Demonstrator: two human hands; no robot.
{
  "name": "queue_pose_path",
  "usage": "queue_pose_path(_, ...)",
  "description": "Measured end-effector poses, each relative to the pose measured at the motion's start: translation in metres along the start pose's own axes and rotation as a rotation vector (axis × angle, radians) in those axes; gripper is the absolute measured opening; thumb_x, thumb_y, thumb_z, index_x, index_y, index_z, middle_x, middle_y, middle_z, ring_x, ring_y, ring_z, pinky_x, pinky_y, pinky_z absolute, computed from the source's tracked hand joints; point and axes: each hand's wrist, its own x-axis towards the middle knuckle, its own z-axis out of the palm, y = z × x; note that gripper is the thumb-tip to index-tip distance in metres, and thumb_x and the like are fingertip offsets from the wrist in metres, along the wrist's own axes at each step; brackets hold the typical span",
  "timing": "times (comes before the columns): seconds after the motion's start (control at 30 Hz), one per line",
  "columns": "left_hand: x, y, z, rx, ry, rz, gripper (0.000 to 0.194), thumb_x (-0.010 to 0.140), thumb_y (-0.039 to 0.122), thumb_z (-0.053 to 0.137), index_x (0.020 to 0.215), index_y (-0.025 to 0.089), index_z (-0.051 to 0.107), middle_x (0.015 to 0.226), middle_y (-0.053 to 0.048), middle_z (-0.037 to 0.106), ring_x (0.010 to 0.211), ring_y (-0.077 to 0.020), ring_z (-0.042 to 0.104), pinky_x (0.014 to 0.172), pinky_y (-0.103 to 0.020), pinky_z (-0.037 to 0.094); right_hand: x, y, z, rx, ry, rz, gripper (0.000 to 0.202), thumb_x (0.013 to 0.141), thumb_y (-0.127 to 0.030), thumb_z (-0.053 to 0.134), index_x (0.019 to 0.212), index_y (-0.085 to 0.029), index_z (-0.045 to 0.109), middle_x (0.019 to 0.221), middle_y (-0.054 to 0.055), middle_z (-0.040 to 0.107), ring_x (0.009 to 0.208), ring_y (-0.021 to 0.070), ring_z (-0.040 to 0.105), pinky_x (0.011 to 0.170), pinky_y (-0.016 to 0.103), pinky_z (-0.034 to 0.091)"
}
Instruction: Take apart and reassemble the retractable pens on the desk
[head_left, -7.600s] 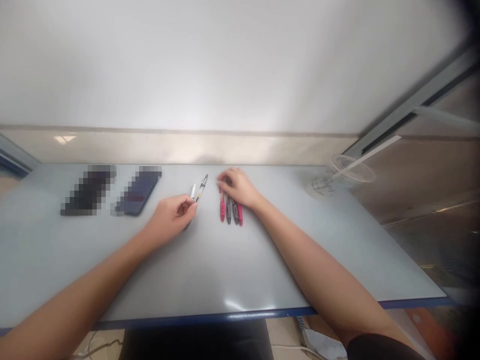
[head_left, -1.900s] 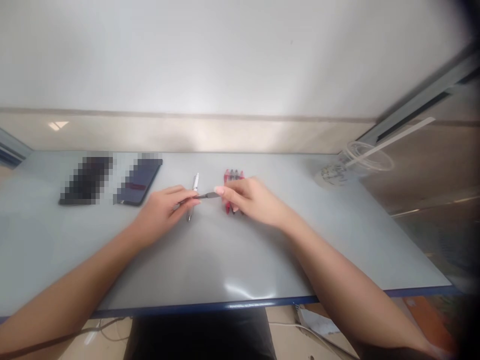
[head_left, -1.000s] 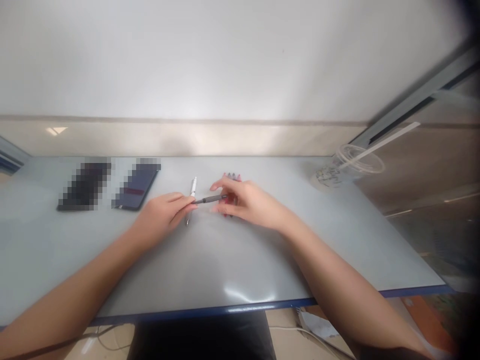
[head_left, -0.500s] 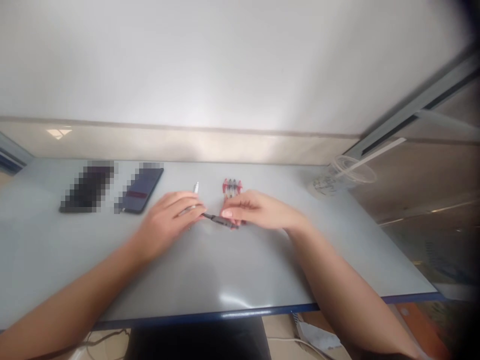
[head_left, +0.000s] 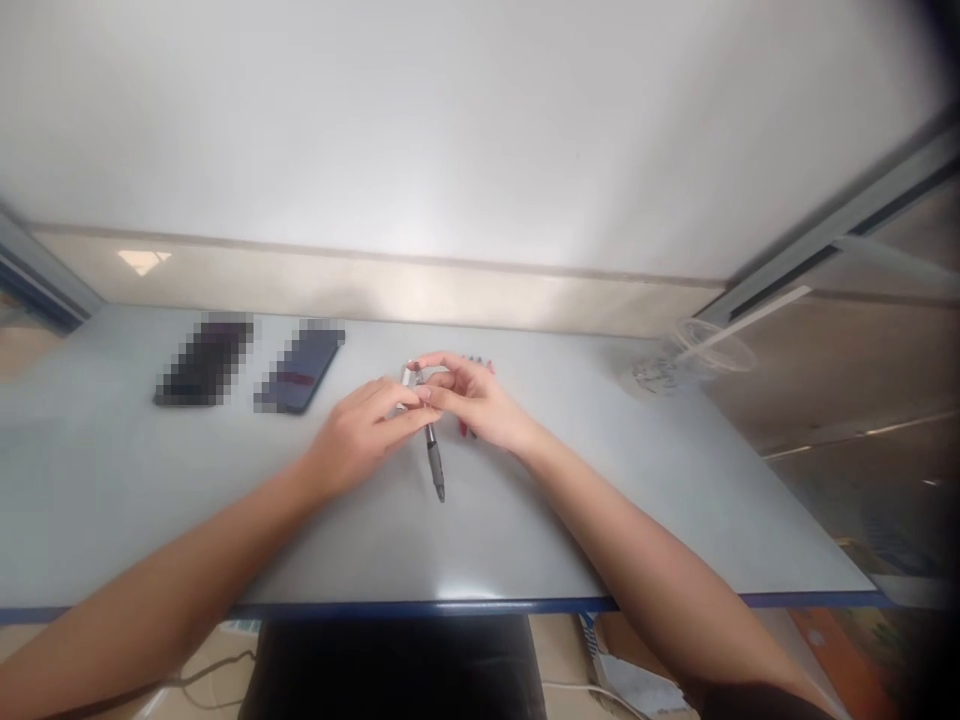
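A dark pen slants down from between my two hands, its grey grip end toward the desk's front. My left hand pinches the pen's upper part with thumb and fingers. From the right, my right hand meets it, thumb and fingers closed round the pen's top end. Several pens with red and dark caps lie behind and under my right hand, mostly hidden by it. A white pen-like item shows just behind my left fingertips.
Two blurred phones, one black and one blue, lie at the left of the grey desk. A clear plastic cup with a straw stands at the back right.
The dark pen has turned from nearly level to steep, its grip end toward me. My right hand has moved left and touches my left hand. The camera view has shifted slightly.
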Motion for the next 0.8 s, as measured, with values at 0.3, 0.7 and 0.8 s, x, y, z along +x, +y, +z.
queue_pose_path(0.3, 0.011, -0.013, -0.055, 0.135, -0.283, -0.309, 0.022, 0.103, 0.026, 0.055, 0.114, 0.024, 0.073, 0.115, -0.01, 0.067, 0.107, -0.0247, 0.064, 0.093, -0.041, 0.055, -0.002, 0.001, -0.01, -0.072, 0.294, 0.038, 0.048, 0.085, -0.051, 0.073, 0.122, -0.024, 0.058, 0.073, -0.002, 0.064, 0.056, 0.0144, 0.055, 0.042, 0.024, 0.04)
queue_pose_path(0.7, -0.119, -0.038, -0.168, 0.674, -0.293, -0.908, 0.051, 0.094, 0.058, 0.055, 0.13, 0.023, 0.066, 0.116, -0.018, 0.059, 0.132, -0.0442, 0.05, 0.11, -0.064, 0.046, 0.0, 0.004, -0.022, -0.104, 0.348, 0.072, 0.045, 0.081, -0.055, 0.077, 0.108, -0.024, 0.06, 0.069, -0.001, 0.064, 0.061, 0.0185, 0.061, 0.053, 0.03, 0.047)
queue_pose_path(0.8, -0.108, -0.047, -0.159, 0.653, -0.331, -0.967, 0.062, 0.089, 0.064, 0.056, 0.132, 0.02, 0.065, 0.124, -0.021, 0.056, 0.128, -0.0444, 0.053, 0.108, -0.062, 0.047, -0.001, 0.006, -0.024, -0.106, 0.341, 0.023, 0.041, 0.082, -0.053, 0.078, 0.103, -0.024, 0.059, 0.063, -0.003, 0.061, 0.068, 0.0203, 0.064, 0.06, 0.031, 0.05)
